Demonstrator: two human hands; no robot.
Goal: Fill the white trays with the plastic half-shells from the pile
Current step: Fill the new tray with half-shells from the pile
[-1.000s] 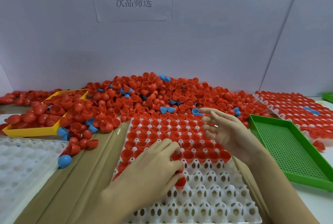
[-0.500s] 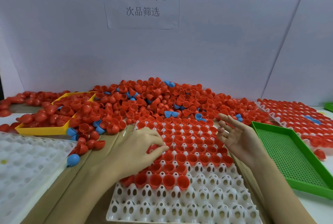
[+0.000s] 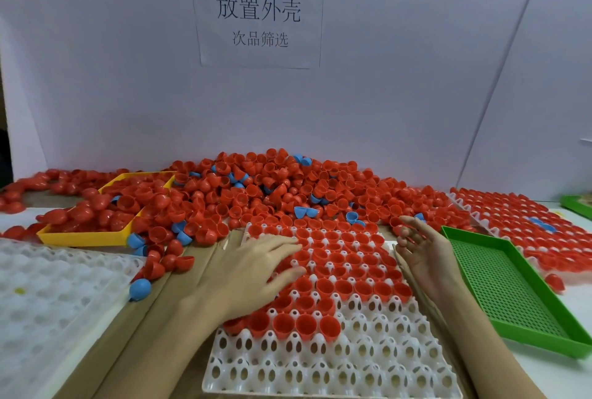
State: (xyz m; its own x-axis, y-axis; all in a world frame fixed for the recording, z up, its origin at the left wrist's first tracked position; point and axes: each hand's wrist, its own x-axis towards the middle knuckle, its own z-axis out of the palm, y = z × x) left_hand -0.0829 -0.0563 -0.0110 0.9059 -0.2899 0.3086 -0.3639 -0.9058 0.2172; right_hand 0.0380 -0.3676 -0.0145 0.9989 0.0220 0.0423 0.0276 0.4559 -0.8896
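The left hand (image 3: 253, 273) lies flat over the left part of the white tray (image 3: 336, 363), palm down. Its fingers (image 3: 282, 243) are stretched and relaxed, and they rest on the red half-shells (image 3: 346, 270) that sit in the tray cells; they grasp nothing. Under and beyond these fingertips the cells are filled with shells, open side up. Toward the wrist, the nearer rows of the tray have white cells without shells. The last filled row — four shells (image 3: 294, 325) — is just beside the heel of the left hand.

The right hand (image 3: 423, 254) is at the right edge of the same tray, turned with the palm toward the left. Its fingers are loosely spread and a little bent, and I cannot see any shell between them. Just beyond its fingertips begins the pile (image 3: 272, 187) of red and some blue half-shells, which runs along the wall behind the tray.

To the outer side of the right hand lies a green perforated tray (image 3: 512, 296), and behind it another white tray full of red shells (image 3: 512, 222). To the outer side of the left fingers there is a yellow tray (image 3: 83, 238) with shells in it, a loose blue shell (image 3: 140, 289) on the brown cardboard (image 3: 153, 318), and one more white tray (image 3: 48, 302) — no shells in the part that shows.
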